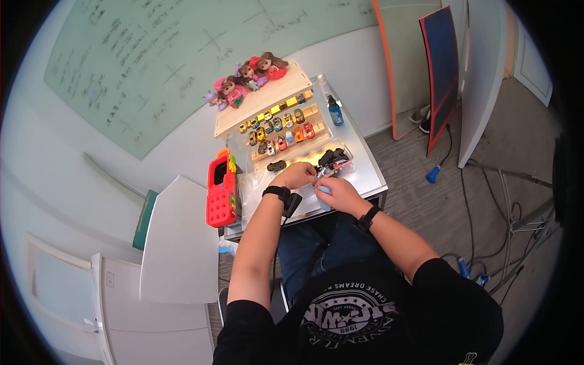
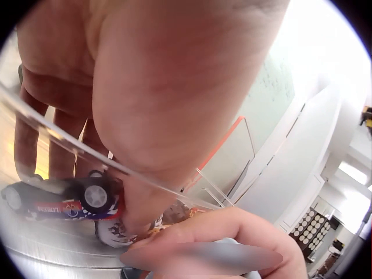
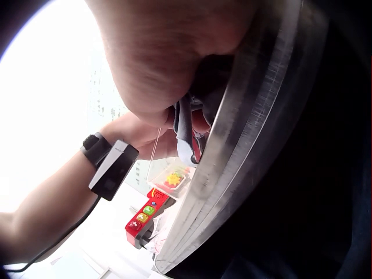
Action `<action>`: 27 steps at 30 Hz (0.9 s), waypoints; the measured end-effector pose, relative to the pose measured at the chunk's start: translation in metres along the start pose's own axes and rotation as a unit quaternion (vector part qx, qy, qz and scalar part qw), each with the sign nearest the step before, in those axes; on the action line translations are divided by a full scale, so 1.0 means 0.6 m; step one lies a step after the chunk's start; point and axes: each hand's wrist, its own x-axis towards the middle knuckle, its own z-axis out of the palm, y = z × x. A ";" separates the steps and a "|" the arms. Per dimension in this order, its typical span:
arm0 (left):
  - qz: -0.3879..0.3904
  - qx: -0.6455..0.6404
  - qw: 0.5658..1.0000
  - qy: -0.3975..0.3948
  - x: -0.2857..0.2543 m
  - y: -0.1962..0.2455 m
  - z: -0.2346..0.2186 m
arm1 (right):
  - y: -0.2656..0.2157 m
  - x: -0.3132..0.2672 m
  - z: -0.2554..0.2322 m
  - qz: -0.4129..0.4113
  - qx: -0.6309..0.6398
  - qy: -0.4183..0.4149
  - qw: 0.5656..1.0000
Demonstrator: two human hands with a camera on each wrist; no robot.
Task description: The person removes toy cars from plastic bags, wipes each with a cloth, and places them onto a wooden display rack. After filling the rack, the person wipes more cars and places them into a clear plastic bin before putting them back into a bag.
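"Grey tabletop (image 1: 365, 170) first: what is seen at its near edge?"

"Two bare hands. By the right hand (image 1: 342, 194) a blue-grey cloth (image 3: 184, 131) is gripped, the fingers drawn in close, with part of it left hanging loose."

"And by the left hand (image 1: 296, 175)?"

"Narrowed as well: a small patterned toy (image 2: 113, 233), white and dark, is pinched at the fingertips. Most of it is hidden, so its full shape cannot be told."

"Where is that toy placed?"

"It is held right next to the cloth, between the two hands, by the near wall of a clear bin (image 1: 344, 173). From the left wrist, a dark toy car (image 2: 67, 200) with printed lettering is seen just beside it; whether it is touched by the fingers cannot be told."

"What is met a little farther on?"

"Black toy cars (image 1: 331, 159) are heaped at the bin's right end. The bin is flanked by a red plastic toy (image 1: 214, 210) on the left and a blue bottle (image 1: 336, 114) on the right."

"And beyond?"

"Small coloured cars (image 1: 281, 143) are lined up in stepped rows. Behind them, long-haired dolls (image 1: 249, 78) are set on a wooden board (image 1: 267, 97). Farthest back, a greenish writing board (image 1: 152, 67) is marked with handwriting and lines."
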 end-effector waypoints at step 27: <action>0.122 0.103 0.966 0.205 -0.068 -0.013 0.017 | 0.002 -0.005 -0.003 -0.074 -0.067 -0.071 0.992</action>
